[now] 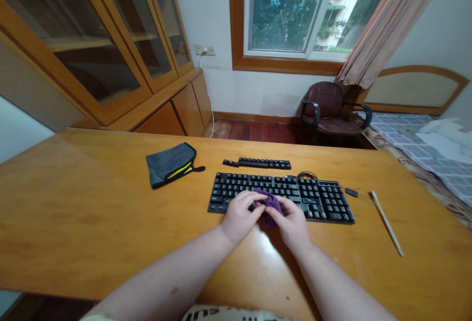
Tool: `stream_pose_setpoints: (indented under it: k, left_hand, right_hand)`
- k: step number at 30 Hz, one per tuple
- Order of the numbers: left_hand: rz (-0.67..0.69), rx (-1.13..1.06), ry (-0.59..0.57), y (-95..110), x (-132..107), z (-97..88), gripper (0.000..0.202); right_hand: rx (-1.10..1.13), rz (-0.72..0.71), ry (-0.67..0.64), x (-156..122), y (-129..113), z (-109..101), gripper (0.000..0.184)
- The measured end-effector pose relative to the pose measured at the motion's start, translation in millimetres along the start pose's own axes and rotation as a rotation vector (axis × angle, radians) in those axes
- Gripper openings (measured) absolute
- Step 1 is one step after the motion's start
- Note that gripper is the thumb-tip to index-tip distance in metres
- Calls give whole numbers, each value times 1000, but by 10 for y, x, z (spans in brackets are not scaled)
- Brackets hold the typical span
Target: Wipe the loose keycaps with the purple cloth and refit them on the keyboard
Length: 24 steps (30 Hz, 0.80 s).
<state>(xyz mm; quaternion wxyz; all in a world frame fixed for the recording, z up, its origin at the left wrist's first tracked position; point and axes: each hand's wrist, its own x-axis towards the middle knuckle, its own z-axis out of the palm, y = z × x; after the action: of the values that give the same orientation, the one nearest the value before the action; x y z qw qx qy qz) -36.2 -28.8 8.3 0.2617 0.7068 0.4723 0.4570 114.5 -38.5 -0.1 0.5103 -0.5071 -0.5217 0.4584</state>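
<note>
I can see the left forearm (pixel 173 269), bare, slanting toward two o'clock; the right forearm (pixel 337 277), bare too, slants toward ten or eleven; the left hand (pixel 239 214) and right hand (pixel 294 223) nearly meet, fingers curled inward, each thumb pinching close to its fingertips.

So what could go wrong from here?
The purple cloth, bunched between the left hand and right hand at the keyboard, might snag or press keys. The loose keycaps lying just beyond the keyboard could get scattered or mixed up if bumped.
</note>
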Motion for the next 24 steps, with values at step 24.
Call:
stream_pose_setpoints:
  k: [24]
  left_hand:
    - [131, 319, -73, -20, -115, 66, 50]
  right_hand:
    - [-153, -54, -29, -8, -14, 13, 22]
